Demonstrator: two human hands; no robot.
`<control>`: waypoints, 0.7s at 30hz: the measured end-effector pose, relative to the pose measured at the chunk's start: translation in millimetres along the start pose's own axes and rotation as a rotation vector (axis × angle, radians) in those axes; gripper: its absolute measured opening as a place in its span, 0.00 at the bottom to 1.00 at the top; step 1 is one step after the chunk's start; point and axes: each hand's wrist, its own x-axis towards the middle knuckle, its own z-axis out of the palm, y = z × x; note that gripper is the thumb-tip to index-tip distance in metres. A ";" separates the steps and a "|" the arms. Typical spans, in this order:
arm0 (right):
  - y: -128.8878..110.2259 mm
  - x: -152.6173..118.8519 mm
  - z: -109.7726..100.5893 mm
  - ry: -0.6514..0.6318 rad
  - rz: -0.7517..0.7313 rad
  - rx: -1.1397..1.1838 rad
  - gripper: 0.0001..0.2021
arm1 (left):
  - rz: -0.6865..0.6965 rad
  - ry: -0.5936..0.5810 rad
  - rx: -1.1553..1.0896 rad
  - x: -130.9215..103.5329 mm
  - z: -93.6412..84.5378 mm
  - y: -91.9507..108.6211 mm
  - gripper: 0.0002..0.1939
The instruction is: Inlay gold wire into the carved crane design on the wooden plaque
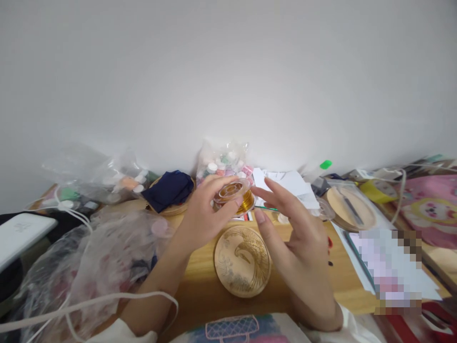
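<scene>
In the head view, the left hand [203, 212] has its grip pinching a round, clear-plastic spool [246, 202] of glossy golden strand, beyond a pale disc [240, 269] with textured bird design on the wood-grained counter [344, 286]. The right hand [298, 240], grip spread, curves right of the spool.

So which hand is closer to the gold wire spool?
Left. The left hand holds the spool; the right hand is open, just to the spool's right.
</scene>
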 end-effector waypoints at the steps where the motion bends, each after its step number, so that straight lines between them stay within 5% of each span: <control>1: 0.7 0.0 0.8 -0.022 0.006 0.009 0.25 | 0.016 0.027 0.041 -0.6 1.5 -0.2 0.17; 11: 6.8 1.0 17.5 -0.086 0.129 0.321 0.32 | 0.166 0.305 0.316 -6.7 17.5 -2.4 0.25; 17: 12.3 2.2 47.4 0.092 0.194 0.548 0.26 | 0.261 0.436 0.496 -7.5 23.0 -1.8 0.28; 21: 22.0 10.8 66.4 0.161 0.388 0.695 0.22 | 0.188 0.430 0.636 -6.7 27.3 -2.3 0.27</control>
